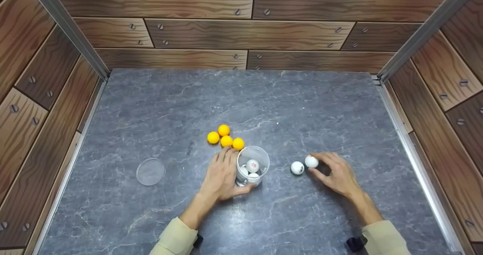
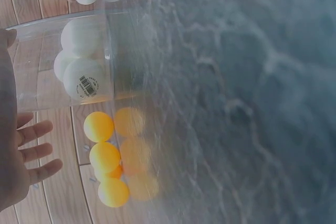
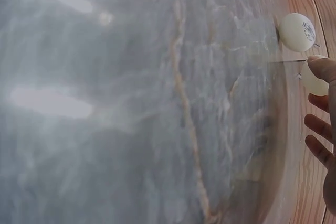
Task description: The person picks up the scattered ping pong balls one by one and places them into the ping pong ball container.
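A clear plastic cup [image 1: 260, 152] stands upright with several white balls [image 1: 252, 166] inside. My left hand [image 1: 222, 175] rests against its left side, fingers extended past it and thumb across its front. Spread, fairly straight fingers [image 2: 37, 150] show beside the cup in the left wrist view. To the right, my right hand [image 1: 337, 174] pinches a white table tennis ball [image 1: 311, 161] between thumb and fingertips. Just left of that ball lies another white table tennis ball [image 1: 297, 168], printed with dark marks; it also shows in the right wrist view.
Several orange table tennis balls [image 1: 223, 130] cluster behind my left hand, one close to the cup. A round clear lid [image 1: 151, 171] lies flat on the left of the grey marbled table [image 1: 302, 108]. Wood-patterned walls [image 1: 211, 34] enclose the back and sides.
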Tool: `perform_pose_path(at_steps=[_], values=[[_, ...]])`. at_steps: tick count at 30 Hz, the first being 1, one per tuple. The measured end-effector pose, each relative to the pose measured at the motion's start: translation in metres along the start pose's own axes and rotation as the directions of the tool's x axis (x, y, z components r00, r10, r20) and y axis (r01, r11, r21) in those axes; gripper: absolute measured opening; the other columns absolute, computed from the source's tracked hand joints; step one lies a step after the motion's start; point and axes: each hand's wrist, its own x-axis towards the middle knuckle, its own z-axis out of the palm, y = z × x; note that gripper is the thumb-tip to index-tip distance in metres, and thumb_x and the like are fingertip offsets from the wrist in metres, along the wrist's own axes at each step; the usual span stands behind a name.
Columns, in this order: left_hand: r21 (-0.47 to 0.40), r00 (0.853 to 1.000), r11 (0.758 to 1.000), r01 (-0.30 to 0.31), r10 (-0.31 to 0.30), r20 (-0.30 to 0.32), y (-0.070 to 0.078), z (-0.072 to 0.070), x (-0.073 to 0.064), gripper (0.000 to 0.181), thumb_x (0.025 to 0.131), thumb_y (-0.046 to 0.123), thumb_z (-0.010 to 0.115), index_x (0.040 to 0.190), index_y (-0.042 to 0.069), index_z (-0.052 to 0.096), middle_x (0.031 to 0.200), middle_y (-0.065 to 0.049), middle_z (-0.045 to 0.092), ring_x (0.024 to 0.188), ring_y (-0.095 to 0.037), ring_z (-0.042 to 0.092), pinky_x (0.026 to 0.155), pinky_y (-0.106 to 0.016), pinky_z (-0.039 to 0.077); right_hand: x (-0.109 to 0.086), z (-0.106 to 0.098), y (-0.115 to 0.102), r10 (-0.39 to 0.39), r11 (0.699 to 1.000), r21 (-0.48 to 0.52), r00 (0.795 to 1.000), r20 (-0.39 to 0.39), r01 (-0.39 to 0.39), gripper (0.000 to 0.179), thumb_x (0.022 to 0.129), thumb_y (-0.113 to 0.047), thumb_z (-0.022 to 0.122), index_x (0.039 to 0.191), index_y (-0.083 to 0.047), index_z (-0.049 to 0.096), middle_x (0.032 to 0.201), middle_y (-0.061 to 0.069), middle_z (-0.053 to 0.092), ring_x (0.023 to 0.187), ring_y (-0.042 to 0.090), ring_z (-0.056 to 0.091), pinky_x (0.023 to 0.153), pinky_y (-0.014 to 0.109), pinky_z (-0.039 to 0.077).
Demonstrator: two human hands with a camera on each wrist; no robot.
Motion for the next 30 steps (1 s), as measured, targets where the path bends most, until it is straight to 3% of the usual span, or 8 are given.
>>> perform_pose_path(at_steps=[15,30], values=[[-0.012,1.0,1.0,0.006,-0.006,-0.019,0.0,0.001,0.0,0.104,0.076,0.083,0.065,0.14,0.001,0.055,0.133,-0.013,0.066,0.132,-0.031,0.061,0.108,-0.044,0.053,0.015,-0.006,-0.013,-0.055,0.998,0.036,0.995,-0.078,0.058,0.057,0.072,-0.014,0.095,0.126,-0.01,0.076,0.113,0.008,0.078,0.103,0.028,0.071,0.096,0.028,0.051],[-0.017,1.0,1.0,0.005,-0.006,-0.031,0.0,0.001,0.0,0.106,0.075,0.084,0.066,0.139,0.001,0.056,0.132,-0.012,0.066,0.131,-0.03,0.061,0.108,-0.044,0.053,0.028,-0.007,-0.031,-0.1,0.991,0.082,0.988,-0.119,0.11,0.058,0.073,-0.013,0.094,0.128,-0.014,0.076,0.115,0.004,0.079,0.103,0.026,0.071,0.093,0.033,0.053]])
